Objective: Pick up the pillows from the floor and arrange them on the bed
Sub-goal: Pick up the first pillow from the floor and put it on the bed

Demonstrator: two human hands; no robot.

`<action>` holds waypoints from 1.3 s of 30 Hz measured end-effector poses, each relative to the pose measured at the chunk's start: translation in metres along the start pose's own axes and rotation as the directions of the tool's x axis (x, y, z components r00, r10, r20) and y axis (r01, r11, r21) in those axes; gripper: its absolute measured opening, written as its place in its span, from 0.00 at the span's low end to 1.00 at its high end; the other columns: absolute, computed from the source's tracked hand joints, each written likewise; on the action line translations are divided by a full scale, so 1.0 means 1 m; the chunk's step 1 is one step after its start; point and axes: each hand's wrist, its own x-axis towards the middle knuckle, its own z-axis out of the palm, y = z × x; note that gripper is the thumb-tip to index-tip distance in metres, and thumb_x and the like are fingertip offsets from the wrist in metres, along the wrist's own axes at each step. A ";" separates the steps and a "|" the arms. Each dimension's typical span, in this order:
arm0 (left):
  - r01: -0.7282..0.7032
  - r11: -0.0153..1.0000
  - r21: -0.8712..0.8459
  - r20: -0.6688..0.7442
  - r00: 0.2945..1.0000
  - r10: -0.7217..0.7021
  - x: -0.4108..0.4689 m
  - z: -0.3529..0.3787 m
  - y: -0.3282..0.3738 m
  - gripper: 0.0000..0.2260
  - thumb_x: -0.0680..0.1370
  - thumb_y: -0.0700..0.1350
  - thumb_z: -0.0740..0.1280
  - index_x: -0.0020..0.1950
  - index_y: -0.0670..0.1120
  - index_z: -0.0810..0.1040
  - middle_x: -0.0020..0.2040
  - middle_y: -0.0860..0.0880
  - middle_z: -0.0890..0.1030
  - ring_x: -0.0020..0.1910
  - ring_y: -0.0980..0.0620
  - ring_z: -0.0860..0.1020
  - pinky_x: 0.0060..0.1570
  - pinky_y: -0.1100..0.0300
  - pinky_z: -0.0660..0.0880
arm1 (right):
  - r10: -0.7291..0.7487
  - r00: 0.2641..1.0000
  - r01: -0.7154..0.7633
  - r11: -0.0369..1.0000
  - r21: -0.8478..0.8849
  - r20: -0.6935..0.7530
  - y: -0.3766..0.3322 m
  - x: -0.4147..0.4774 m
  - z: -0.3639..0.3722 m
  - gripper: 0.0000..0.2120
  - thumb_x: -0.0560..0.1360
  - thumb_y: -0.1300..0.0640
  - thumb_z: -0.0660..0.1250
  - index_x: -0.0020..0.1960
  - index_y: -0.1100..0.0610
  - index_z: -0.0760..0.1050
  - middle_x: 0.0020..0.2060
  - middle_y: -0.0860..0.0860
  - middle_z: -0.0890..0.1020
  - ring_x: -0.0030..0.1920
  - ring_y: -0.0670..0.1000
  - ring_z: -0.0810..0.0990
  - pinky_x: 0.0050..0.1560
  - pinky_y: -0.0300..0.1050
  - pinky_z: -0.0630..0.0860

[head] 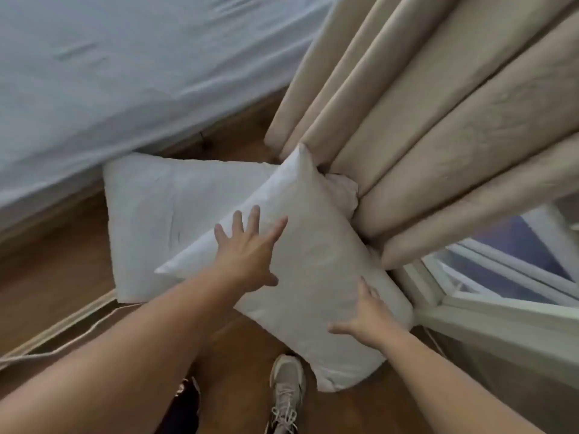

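Note:
Two white pillows lie on the wooden floor between the bed and the curtain. The upper pillow [313, 255] lies slanted across the lower pillow [156, 214], with one corner poking into the curtain folds. My left hand [247, 249] is spread flat over the upper pillow's left side, fingers apart. My right hand [369, 317] is open at that pillow's lower right edge, its fingers touching the fabric. The bed [109, 73], covered in a pale blue-white sheet, fills the upper left.
Beige curtains [438, 104] hang at the right, in front of a white window frame [501, 308]. A white cable [62, 346] runs over the wooden floor [47, 277] at the lower left. My shoe [286, 393] stands just below the upper pillow.

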 end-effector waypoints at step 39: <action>0.482 0.873 0.071 -0.565 0.741 -0.363 -0.086 -0.579 -0.512 0.30 0.78 0.56 0.57 0.76 0.57 0.45 0.76 0.42 0.50 0.71 0.38 0.59 0.68 0.40 0.59 | -0.820 0.483 0.558 0.558 -0.615 -0.306 -0.846 -0.148 -0.192 0.25 0.74 0.51 0.67 0.69 0.48 0.64 0.66 0.53 0.71 0.65 0.59 0.69 0.62 0.56 0.67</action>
